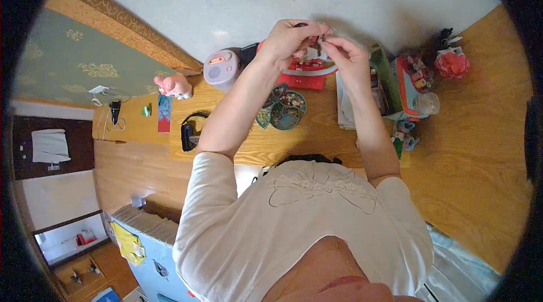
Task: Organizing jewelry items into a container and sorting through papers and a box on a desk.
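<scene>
Both of my arms reach up over the wooden table (226,95), with the hands raised close together near the wall. My left hand (285,44) is closed, its fingers curled around a small dark thing (319,48) that I cannot make out. From the other side my right hand (348,58) pinches at the same spot between thumb and fingertips. Behind and below the hands lies a red container with a pale curved rim (317,71), partly hidden. Nearer me sits a teal dish with several compartments (295,123), holding many tiny pieces.
To the left stand a lilac radio-like device (222,70), a pink pig figurine (174,86) and a black strapped device (190,136). At right are papers (345,106), a green box (384,67), a clear plastic cup (428,104) and a pink artificial flower (452,63).
</scene>
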`<control>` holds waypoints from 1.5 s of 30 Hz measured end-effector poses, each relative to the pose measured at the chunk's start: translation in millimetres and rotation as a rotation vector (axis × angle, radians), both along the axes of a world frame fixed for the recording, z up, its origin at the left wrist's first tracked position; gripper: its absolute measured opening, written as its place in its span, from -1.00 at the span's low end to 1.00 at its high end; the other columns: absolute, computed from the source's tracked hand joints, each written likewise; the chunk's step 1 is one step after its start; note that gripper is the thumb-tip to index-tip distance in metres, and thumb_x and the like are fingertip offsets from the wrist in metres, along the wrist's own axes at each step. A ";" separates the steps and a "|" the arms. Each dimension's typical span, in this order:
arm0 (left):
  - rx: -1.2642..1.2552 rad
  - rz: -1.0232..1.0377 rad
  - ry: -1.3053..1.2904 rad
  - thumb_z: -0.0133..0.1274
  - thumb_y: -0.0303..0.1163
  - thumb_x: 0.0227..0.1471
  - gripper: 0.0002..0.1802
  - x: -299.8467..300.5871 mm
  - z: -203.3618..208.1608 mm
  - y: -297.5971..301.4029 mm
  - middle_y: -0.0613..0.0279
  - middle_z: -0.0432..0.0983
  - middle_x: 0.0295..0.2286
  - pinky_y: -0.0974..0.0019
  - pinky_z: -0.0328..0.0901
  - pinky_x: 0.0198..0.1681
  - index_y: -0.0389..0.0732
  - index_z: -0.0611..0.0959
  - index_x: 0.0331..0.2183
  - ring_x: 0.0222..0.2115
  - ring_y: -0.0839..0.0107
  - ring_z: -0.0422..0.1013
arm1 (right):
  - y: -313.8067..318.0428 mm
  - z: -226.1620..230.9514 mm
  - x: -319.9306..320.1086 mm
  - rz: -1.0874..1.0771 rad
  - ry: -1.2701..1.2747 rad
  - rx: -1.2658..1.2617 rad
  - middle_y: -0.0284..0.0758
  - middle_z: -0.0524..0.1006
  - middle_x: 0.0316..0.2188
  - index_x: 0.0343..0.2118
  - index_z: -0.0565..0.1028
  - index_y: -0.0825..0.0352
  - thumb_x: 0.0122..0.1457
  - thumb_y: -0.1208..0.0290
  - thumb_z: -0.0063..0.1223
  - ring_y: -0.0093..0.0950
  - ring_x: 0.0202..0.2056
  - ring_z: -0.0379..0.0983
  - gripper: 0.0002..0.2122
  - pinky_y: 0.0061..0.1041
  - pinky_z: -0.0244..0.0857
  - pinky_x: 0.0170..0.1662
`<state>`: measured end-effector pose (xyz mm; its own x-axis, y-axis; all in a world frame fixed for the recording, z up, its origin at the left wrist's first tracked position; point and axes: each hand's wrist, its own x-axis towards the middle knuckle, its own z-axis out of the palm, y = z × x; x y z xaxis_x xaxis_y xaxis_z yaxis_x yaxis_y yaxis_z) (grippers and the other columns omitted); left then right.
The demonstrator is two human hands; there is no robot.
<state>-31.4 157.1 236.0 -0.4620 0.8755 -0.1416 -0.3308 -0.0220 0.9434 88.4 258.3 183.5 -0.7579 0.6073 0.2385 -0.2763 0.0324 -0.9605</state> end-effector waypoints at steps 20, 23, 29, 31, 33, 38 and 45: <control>-0.114 -0.274 0.444 0.09 -0.37 -0.06 -0.86 4.7 10.2 -6.9 0.40 0.46 -0.57 0.61 0.10 -0.67 -0.20 0.65 -0.42 -0.71 0.71 0.20 | 32.8 4.5 9.2 0.063 0.159 -0.243 -0.30 0.46 -0.21 -0.16 0.43 0.39 0.17 0.31 -0.13 -0.53 -0.19 0.37 -0.72 -0.54 0.22 -0.08; 0.011 -0.341 0.546 0.08 -0.39 -0.05 -0.86 6.5 2.2 -4.5 0.37 0.48 -0.52 0.60 0.21 -0.56 -0.24 0.62 -0.42 -0.62 0.67 0.28 | 32.0 -10.5 3.0 0.487 0.171 -0.382 -0.27 0.39 -0.08 -0.04 0.33 0.35 0.22 0.11 -0.30 -0.45 -0.08 0.34 -0.58 -0.35 0.25 -0.03; -0.055 -0.421 0.671 0.06 -0.45 -0.06 -0.85 7.4 -8.3 -18.1 0.34 0.50 -0.47 0.51 0.29 -0.31 -0.31 0.58 -0.38 -0.40 0.60 0.38 | 15.9 -39.1 13.4 0.767 0.069 -0.726 -0.17 0.43 -0.15 -0.01 0.28 0.30 0.21 0.01 -0.35 -0.28 -0.16 0.42 -0.53 -0.29 0.33 -0.12; -0.037 -0.389 0.752 0.05 -0.47 -0.06 -0.85 6.3 -20.8 -25.7 0.32 0.51 -0.46 0.49 0.29 -0.26 -0.33 0.57 -0.38 -0.38 0.58 0.39 | 9.0 -47.5 21.1 0.684 0.037 -0.723 -0.16 0.48 -0.23 -0.08 0.34 0.34 0.21 0.14 -0.25 -0.26 -0.22 0.46 -0.63 -0.39 0.37 -0.19; -0.090 -0.354 0.757 0.04 -0.48 -0.06 -0.85 5.8 -33.3 -34.6 0.31 0.51 -0.46 0.48 0.28 -0.23 -0.34 0.57 -0.37 -0.38 0.56 0.39 | 6.0 -58.5 27.9 0.649 -0.019 -0.712 -0.18 0.50 -0.26 -0.11 0.37 0.35 0.20 0.23 -0.19 -0.30 -0.24 0.47 -0.68 -0.44 0.39 -0.23; -0.109 -0.272 0.676 0.06 -0.50 -0.08 -0.84 0.5 -76.5 -59.3 0.28 0.54 -0.44 0.47 0.27 -0.21 -0.30 0.60 -0.35 -0.36 0.58 0.40 | -11.3 -84.5 32.0 0.564 -0.157 -0.744 -0.25 0.51 -0.27 -0.19 0.43 0.38 0.12 0.39 -0.04 -0.49 -0.31 0.48 -0.77 -0.59 0.39 -0.26; -0.148 0.179 0.514 0.12 -0.50 -0.13 -0.74 20.7 -119.6 -113.5 0.37 0.45 -0.58 0.51 0.26 -0.37 -0.22 0.59 -0.27 -0.53 0.57 0.35 | -43.3 -115.5 31.1 0.526 -0.309 -0.790 -0.29 0.49 -0.28 -0.20 0.42 0.40 0.10 0.41 0.00 -0.46 -0.28 0.47 -0.77 -0.59 0.37 -0.25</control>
